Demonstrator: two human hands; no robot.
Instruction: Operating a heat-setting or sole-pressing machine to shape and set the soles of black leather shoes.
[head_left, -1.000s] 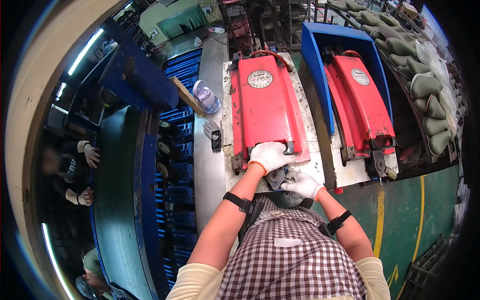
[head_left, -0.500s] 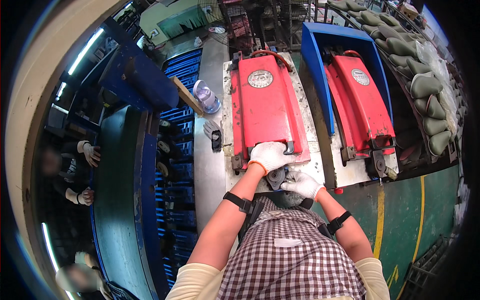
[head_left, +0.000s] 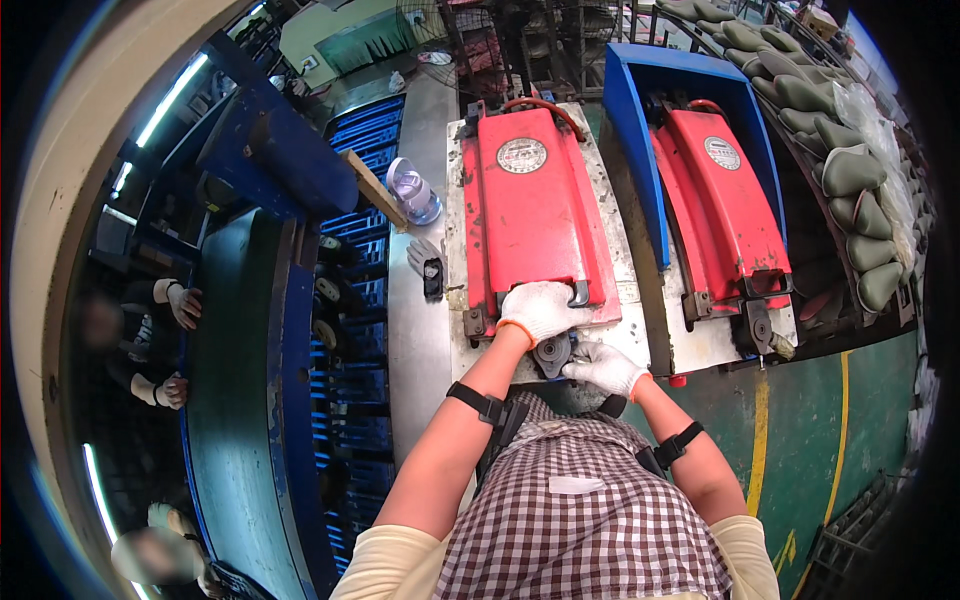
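In front of me stands a machine with a long red cover (head_left: 530,215) and a round label on top. My left hand (head_left: 540,310), in a white knitted glove with an orange cuff, is closed over the black handle (head_left: 579,294) at the cover's near end; its fingertips are partly hidden. Just below that hand, a dark grey plate with a round centre (head_left: 552,352) juts out toward me. My right hand (head_left: 605,369), gloved in white too, has its fingers bent and closed on the right edge of this plate.
A second red machine (head_left: 725,200) in a blue housing (head_left: 622,120) stands to the right. Beyond it lie grey-green shoe forms (head_left: 855,170) on a rack. Left are a clear bottle (head_left: 412,190), a grey glove (head_left: 421,256) and a conveyor (head_left: 235,400), with other people's hands across it.
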